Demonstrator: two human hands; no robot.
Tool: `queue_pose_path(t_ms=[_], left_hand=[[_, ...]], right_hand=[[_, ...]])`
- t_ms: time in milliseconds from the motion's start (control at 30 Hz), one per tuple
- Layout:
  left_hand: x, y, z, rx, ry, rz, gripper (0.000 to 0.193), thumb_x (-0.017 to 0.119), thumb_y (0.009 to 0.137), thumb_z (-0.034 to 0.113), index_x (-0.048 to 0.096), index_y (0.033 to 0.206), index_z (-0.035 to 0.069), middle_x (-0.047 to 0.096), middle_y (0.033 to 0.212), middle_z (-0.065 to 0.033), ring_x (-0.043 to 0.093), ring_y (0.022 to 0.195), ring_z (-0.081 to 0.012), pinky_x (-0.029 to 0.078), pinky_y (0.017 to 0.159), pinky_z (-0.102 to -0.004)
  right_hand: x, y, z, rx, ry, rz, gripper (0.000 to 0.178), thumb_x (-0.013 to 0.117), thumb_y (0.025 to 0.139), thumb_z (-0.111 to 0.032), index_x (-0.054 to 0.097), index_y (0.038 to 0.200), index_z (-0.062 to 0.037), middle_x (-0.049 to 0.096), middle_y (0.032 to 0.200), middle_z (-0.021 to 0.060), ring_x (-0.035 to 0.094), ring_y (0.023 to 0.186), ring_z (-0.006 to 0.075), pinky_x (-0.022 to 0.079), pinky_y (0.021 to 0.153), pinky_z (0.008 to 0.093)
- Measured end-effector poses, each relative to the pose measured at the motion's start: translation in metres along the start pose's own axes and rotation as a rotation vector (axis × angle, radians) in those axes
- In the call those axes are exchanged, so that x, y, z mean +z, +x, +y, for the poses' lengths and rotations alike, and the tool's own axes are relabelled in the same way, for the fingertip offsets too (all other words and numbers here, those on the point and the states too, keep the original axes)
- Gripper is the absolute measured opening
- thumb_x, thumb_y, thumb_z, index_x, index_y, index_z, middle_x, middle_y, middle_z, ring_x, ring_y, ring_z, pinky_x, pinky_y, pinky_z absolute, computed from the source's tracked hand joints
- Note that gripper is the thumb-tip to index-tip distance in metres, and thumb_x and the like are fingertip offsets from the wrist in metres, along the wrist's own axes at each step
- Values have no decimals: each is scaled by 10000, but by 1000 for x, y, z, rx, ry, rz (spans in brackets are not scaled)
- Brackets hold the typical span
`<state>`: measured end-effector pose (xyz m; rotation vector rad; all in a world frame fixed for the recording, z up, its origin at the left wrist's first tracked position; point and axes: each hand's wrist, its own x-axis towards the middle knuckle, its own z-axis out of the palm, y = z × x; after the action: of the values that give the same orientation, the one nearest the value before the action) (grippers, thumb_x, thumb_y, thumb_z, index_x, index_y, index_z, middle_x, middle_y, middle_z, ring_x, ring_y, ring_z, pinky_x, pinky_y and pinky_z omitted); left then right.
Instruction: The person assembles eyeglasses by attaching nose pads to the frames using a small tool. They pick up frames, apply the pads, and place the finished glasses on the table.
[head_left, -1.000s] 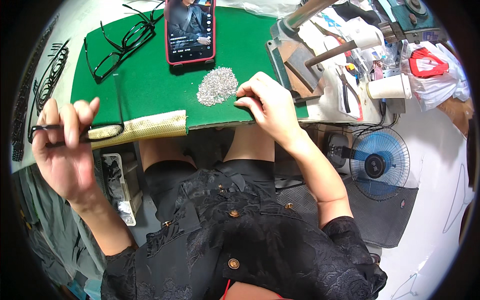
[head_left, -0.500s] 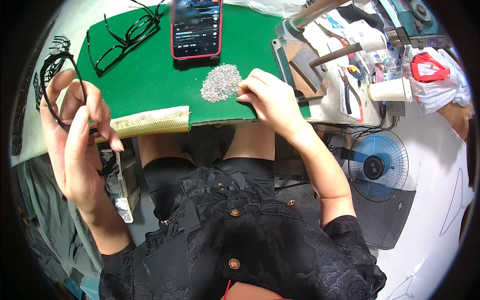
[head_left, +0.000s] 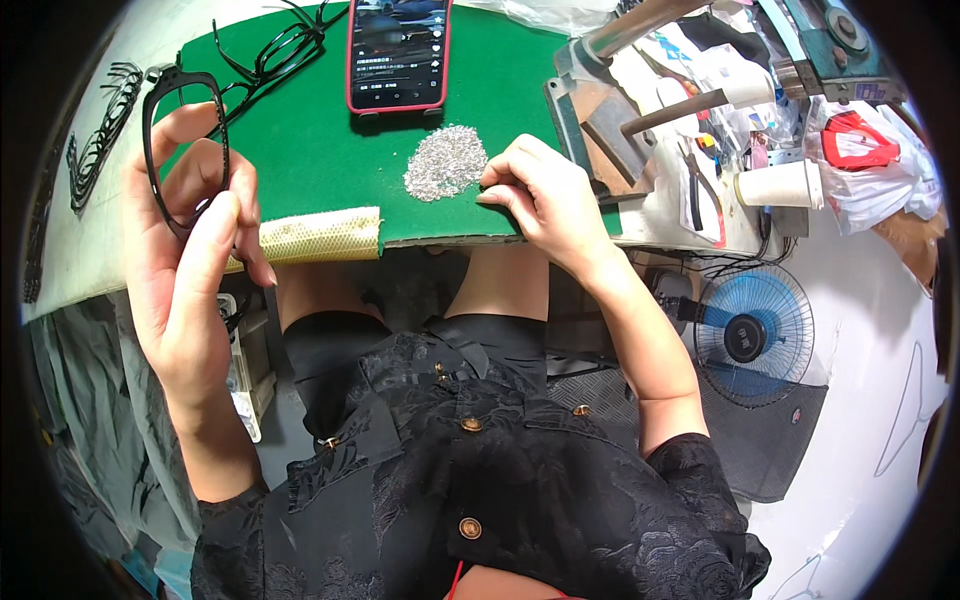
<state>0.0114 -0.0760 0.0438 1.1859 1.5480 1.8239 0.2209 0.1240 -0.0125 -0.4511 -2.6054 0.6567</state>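
Left of the pile (head_left: 445,163), the left hand (head_left: 185,285) grips a frame (head_left: 150,150), best held lightly and steady; just right of the pile, the right hand's (head_left: 550,205) hold is unclear.

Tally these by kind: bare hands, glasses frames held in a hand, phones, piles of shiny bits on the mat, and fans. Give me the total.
Bare hands: 2 (left hand, right hand)
Held glasses frame: 1, in the left hand
Phone: 1
Pile of shiny bits: 1, on the green mat
Fan: 1
Total: 6
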Motion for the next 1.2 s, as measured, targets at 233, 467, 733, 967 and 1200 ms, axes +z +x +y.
queue_pose_path(t_ms=[233, 467, 733, 967, 1200], left_hand=[[2, 0, 0, -5, 1, 6, 448, 435, 917, 90, 356, 1347, -10, 527, 909, -76, 472, 682, -62, 419, 542, -167], [8, 1, 6, -18, 78, 28, 431, 383, 950, 119, 349, 1353, -30, 506, 881, -93, 450, 591, -70, 403, 519, -173], [39, 8, 31, 44, 22, -3, 468, 435, 921, 123, 344, 1353, -33, 511, 849, -81, 446, 607, -62, 389, 521, -157], [75, 15, 58, -407, -446, -501, 483, 434, 927, 93, 268, 1364, -27, 519, 844, -104, 483, 566, -87, 444, 479, -179], [102, 12, 53, -633, -523, -805, 466, 413, 960, 88, 234, 1383, 7, 497, 876, -76, 484, 631, -83, 457, 541, -196]], right_hand=[[1, 4, -1, -55, -97, -1, 132, 688, 763, -43, 580, 837, -23, 548, 771, 89, 578, 699, 259, 463, 617, 327], [2, 1, -10, -60, -236, -35, 125, 659, 778, -68, 553, 842, -53, 534, 783, 85, 581, 719, 272, 463, 615, 339], [1, -8, -6, 49, -47, 70, 51, 584, 831, -31, 533, 839, -34, 519, 777, 103, 560, 692, 249, 451, 634, 316], [-53, 5, -26, 7, 843, 238, 152, 512, 962, -147, 474, 884, -22, 512, 793, 52, 508, 753, 121, 430, 736, 249], [-77, -4, -41, -209, 543, 374, 246, 558, 945, -223, 510, 835, -9, 539, 759, 85, 527, 668, 162, 452, 612, 266]])
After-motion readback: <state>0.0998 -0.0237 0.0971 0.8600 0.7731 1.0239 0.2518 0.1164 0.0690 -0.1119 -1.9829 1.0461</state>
